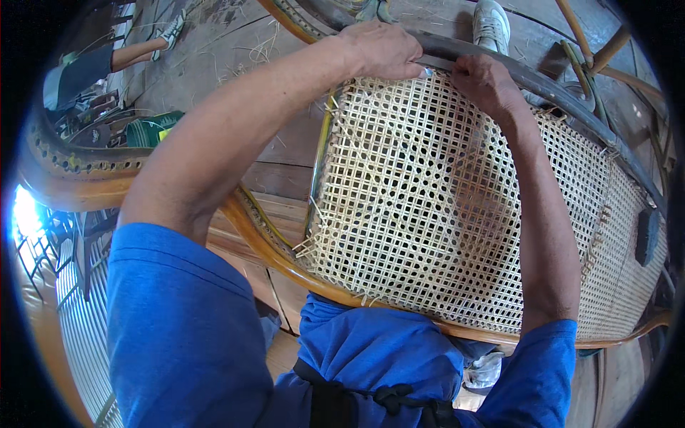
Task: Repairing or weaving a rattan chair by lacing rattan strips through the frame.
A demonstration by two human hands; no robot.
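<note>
Work piece: woven cane panel (428, 214), pale open lattice stretched in a bent wooden chair frame (285, 260); it lies flat ahead of the person, tilted a little down to the right.
Far edge: dark curved rail (564, 96) runs left to right along the panel's far side, bending down toward the right edge of view.
Left hand: left hand (382, 50) rests on the rail at the panel's far left corner, palm down, fingers (407, 70) curled over the rail and pressing at the weave's edge.
Right hand: right hand (485, 82) sits just beside the left, on the same far edge, fingers bunched and pinched shut at the weave where it meets the rail; whether a cane strand is in the pinch is too small to tell.
Key relation: the seam between weave and rail lies directly under both sets of fingers; its long axis follows the rail, away to the right. The right hand is the nearer one to the unworked stretch of that edge.
Loose ends: short cane tails (310, 246) stick out along the panel's left edge.
Surroundings: plank floor (285, 164) below the frame; a white shoe (492, 25) beyond the rail; another person's leg (139, 51) at far left, well apart.
</note>
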